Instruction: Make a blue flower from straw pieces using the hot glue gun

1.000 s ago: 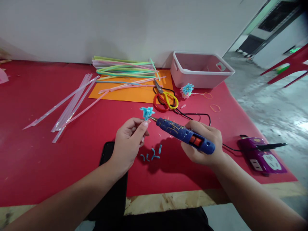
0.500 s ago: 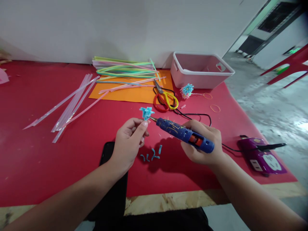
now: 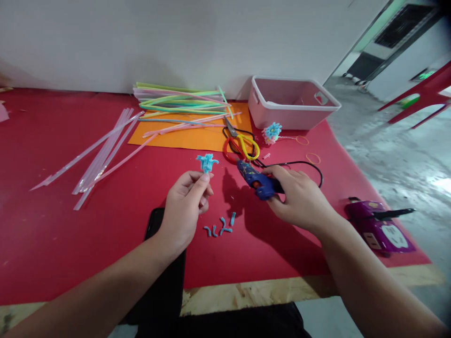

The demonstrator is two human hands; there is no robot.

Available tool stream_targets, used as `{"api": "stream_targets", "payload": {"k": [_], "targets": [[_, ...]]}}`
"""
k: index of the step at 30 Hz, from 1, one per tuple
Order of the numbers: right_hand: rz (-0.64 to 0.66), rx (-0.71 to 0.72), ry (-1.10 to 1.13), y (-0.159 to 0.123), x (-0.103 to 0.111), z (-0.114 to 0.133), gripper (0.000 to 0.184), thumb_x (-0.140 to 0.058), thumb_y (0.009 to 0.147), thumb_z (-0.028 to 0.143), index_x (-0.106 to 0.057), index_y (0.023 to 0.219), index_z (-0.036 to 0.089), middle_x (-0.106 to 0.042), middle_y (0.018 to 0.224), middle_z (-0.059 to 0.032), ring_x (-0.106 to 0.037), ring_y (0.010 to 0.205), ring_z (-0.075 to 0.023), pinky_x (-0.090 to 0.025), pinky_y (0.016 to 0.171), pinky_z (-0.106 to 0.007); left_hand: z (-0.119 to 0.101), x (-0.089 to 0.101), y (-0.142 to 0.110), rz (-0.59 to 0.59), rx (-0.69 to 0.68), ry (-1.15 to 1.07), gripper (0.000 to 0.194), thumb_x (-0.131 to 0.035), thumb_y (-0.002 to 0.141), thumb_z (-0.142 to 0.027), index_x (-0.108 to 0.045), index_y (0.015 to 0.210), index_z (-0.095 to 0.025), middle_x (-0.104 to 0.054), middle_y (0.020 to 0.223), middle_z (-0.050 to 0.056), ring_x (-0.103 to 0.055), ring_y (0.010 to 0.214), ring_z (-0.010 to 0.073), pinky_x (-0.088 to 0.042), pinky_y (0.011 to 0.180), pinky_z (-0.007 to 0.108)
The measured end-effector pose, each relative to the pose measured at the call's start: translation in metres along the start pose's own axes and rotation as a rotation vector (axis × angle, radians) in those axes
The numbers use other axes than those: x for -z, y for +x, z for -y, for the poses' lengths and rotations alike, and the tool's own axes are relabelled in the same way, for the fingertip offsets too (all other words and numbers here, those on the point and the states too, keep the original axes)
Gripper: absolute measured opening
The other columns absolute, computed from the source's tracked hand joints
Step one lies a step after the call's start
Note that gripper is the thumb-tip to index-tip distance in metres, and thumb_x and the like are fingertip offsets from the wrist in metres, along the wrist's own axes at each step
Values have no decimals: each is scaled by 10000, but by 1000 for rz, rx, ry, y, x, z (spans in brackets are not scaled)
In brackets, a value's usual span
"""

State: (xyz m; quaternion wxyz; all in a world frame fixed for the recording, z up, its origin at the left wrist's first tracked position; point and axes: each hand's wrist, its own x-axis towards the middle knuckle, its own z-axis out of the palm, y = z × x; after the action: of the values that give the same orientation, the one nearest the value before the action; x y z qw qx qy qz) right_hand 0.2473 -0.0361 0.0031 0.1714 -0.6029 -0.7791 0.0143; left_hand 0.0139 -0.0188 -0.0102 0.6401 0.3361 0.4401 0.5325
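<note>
Between the thumb and fingers of my left hand point(image 3: 185, 204) I pinch a small blue pipe-cleaner flower point(image 3: 207, 162), its petals facing up. My right hand point(image 3: 299, 199) is closed around the handle of a blue hot glue gun point(image 3: 255, 178), whose nozzle points away from me toward the scissors point(image 3: 243, 145) with red and yellow handles. Several short blue pipe-cleaner pieces point(image 3: 222, 230) lie on the red tabletop below my hands. A finished-looking blue and pink flower cluster point(image 3: 272, 133) with a twisted stem rests near the bin.
A pink bin point(image 3: 294, 116) stands at the back right. Pipe cleaners point(image 3: 179, 101) lie on an orange sheet point(image 3: 158, 140); clear sticks point(image 3: 105, 155) lie at left. A purple power strip point(image 3: 382, 227) sits at right, a black phone point(image 3: 165, 272) by my left forearm. Black cord point(image 3: 310, 163) loops behind the gun.
The glue gun has moved away from the flower, its nozzle swinging from pointing left at the flower to pointing away from me. My left hand has shifted slightly left with the flower.
</note>
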Motion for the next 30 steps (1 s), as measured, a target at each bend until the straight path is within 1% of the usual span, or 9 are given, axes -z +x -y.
{"api": "stream_targets", "payload": {"k": [2,5,9,11,13,16,20,26,30], "targets": [[73,20,-55,1,-2,-7,394,-519,688,144,-626,1066,170,-734,941,-101,-654,881,-286,-413,791,-396,0,0,1,-5,-11,-10,179,-750,816,-304,-629,789,-174,-575,640,-39,-392,474,35,-277,396,123],[112,48,-99,2,-3,-15,350,-507,685,108,-676,985,177,-732,938,-97,-621,915,-290,-367,849,-434,2,0,2,-9,-31,-13,173,-743,826,-323,-645,827,-181,-580,660,-38,-398,480,36,-281,404,128],[-53,54,-90,4,-3,-12,228,-554,765,139,-716,915,192,-724,952,-88,-601,922,-278,-363,877,-451,4,2,2,-10,-31,5,179,-751,824,-327,-637,818,-190,-596,662,-39,-430,487,38,-300,413,128],[-125,119,4,4,-2,-5,168,-583,848,193,-717,948,197,-724,985,-84,-606,946,-266,-386,887,-443,4,2,1,-6,-26,21,189,-760,821,-331,-635,815,-190,-602,656,-39,-449,492,38,-321,421,125],[-60,260,125,3,-4,5,157,-577,924,231,-713,999,204,-728,997,-73,-614,948,-238,-408,873,-411,4,2,0,3,-23,31,192,-764,824,-338,-643,825,-190,-603,649,-42,-459,492,35,-334,423,121],[127,432,200,0,-9,21,188,-545,985,249,-711,1067,219,-732,1024,-64,-602,972,-222,-406,877,-392,4,2,0,17,-28,31,189,-761,834,-345,-651,833,-191,-607,650,-44,-463,488,30,-335,419,112],[213,469,146,-4,-18,35,218,-535,980,171,-709,1101,220,-714,1040,-76,-557,1017,-236,-382,919,-408,5,2,-2,24,-37,32,195,-765,830,-345,-648,823,-188,-607,646,-42,-461,484,31,-330,410,113],[275,522,157,-3,-19,36,224,-454,975,95,-647,869,139,-625,859,-81,-487,833,-208,-434,808,-349,3,1,-1,51,-15,13,199,-773,813,-328,-640,808,-181,-606,628,-43,-464,471,37,-328,387,120],[297,559,161,-5,-16,36,205,-450,986,120,-653,968,132,-628,872,-81,-505,832,-209,-451,820,-356,2,0,1,63,23,-1,198,-766,812,-300,-622,769,-171,-611,618,-42,-494,478,46,-363,387,126]]}}
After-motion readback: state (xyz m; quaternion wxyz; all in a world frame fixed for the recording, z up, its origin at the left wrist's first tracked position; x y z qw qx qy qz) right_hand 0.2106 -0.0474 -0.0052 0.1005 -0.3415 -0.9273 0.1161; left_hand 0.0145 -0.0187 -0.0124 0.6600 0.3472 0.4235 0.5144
